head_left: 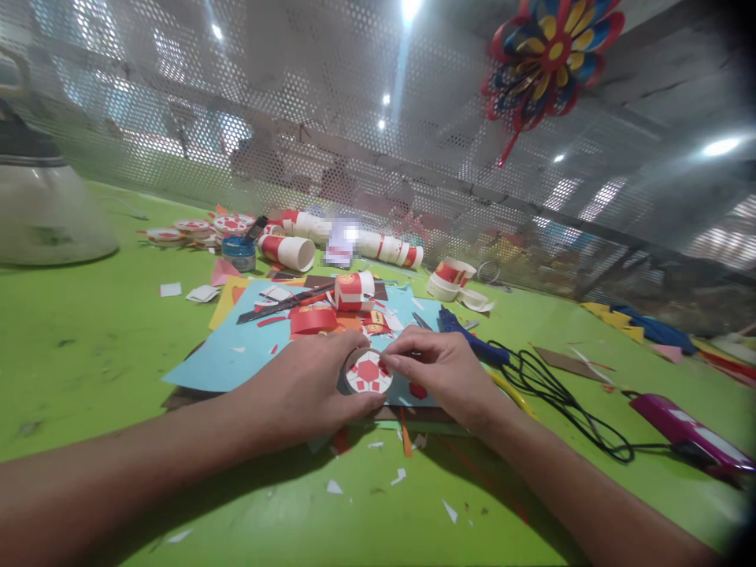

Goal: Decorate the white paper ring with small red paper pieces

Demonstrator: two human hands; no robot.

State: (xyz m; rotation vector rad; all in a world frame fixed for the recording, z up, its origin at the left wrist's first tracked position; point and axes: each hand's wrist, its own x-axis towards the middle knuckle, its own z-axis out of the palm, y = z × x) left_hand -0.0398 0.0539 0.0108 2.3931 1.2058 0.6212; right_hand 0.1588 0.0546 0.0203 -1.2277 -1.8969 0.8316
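My left hand (322,382) is curved round a small white paper disc (369,372) with red patches in a football pattern, thumb below and fingers above its edge. My right hand (440,366) is closed in a pinch at the disc's upper right edge. What lies between those fingertips, if anything, is too small to make out. Under both hands spreads a light blue paper sheet (221,358). A dark red paper piece (418,390) rests below my right fingers. Just beyond the hands are a red paper strip (313,319) and a cut paper cup (353,291).
A glue gun (472,339) with a black cord lies right of the sheet, near a magenta device (688,429). Behind stand a blue jar (239,253), stacked cups (383,248) and patterned discs (233,224). Paper scraps (450,512) dot the green table (248,504).
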